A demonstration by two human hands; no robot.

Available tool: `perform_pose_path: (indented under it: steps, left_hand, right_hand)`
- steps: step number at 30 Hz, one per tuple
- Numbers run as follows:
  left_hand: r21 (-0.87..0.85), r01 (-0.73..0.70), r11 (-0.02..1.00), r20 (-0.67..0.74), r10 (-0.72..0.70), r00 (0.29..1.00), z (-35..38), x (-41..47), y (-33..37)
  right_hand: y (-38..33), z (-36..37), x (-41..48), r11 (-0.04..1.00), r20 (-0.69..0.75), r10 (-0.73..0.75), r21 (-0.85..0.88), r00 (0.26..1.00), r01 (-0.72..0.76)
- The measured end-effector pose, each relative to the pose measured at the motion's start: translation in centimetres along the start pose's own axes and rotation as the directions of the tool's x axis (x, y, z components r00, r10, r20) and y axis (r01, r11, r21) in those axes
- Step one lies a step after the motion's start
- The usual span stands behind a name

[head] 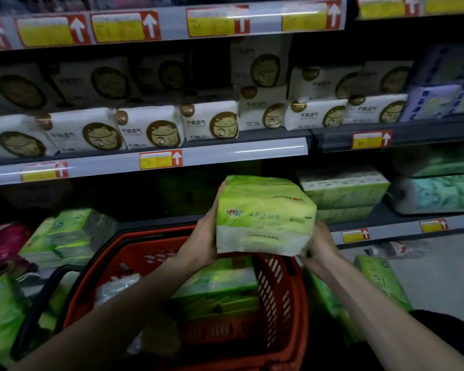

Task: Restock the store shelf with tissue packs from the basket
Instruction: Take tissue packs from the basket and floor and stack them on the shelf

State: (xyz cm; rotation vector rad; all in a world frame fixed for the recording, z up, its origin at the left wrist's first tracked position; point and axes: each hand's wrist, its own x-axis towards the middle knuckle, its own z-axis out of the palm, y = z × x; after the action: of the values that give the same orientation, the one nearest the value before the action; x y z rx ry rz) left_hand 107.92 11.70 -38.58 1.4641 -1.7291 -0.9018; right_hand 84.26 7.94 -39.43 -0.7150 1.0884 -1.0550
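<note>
On the green tissue pack (265, 218), front left: logo 心相印, w/ 茶语 beside it; smaller print below too blurred to read. The white packs (209, 121) w/ gold cat emblem each carry 干爽透气 on the front; fine print at bottom illegible. One price tag (160, 159) on the shelf rail (252, 152): yellow field w/ a "7", red end w/ white up arrow. The other tags (118, 26) have the same yellow/red/arrow layout, nos. unreadable. The blue-white pack (429, 101) far right has vertical chars, not legible.

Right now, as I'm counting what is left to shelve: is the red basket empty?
No, a green tissue pack lies inside the red basket, below the held pack.
</note>
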Motion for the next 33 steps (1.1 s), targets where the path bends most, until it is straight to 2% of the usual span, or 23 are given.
perform_pose_path:
  steps: [2,4,6,8,11,14,17,23,26,33]
  left_hand:
    - [0.139,-0.084,0.987,0.032,0.080,0.996,-0.2,0.3,-0.2]
    - [0.250,-0.087,0.964,0.099,0.064,0.993,-0.6,0.8,0.1]
    - [0.189,-0.053,0.981,0.208,0.012,0.978,-1.0,0.7,0.6]
    - [0.030,0.027,0.999,0.278,-0.034,0.960,-1.6,0.7,0.6]
    - [-0.091,0.094,0.991,0.200,-0.074,0.977,-2.2,0.8,1.0]
    - [-0.195,0.087,0.977,0.118,-0.064,0.991,-2.0,0.9,0.9]
    - [-0.209,0.062,0.976,0.058,-0.051,0.997,-1.8,1.9,0.1]
    - [-0.113,0.107,0.988,-0.016,-0.110,0.994,-0.3,7.0,-2.4]
    - [-0.015,0.161,0.987,-0.071,-0.161,0.984,0.4,10.1,-3.6]
    - [-0.073,0.385,0.920,-0.120,-0.391,0.912,1.5,15.6,-7.0]
  right_hand:
    - [0.0,-0.2,0.8,0.996,-0.042,0.021,0.091,0.999,-0.017]
    - [-0.7,-0.1,1.0,0.983,-0.018,0.054,0.175,0.998,-0.050]
    - [-1.4,0.1,0.6,0.981,0.045,0.017,0.195,0.999,-0.025]
    - [-2.1,0.0,0.4,0.983,0.147,-0.002,0.180,0.989,-0.024]
    - [-3.0,-0.4,0.7,1.000,0.308,-0.014,0.000,0.951,0.015]
    - [-3.2,-1.5,2.2,0.966,0.451,0.011,-0.237,0.892,0.107]
    - [-4.1,-1.4,3.9,0.913,0.500,0.047,-0.372,0.865,0.166]
    - [-4.2,-1.4,9.1,0.911,0.422,0.078,-0.398,0.903,0.107]
    - [-2.0,-1.8,12.3,0.950,0.344,0.069,-0.309,0.936,0.044]
    - [-0.4,0.4,17.6,0.989,0.080,0.026,-0.148,0.996,-0.014]
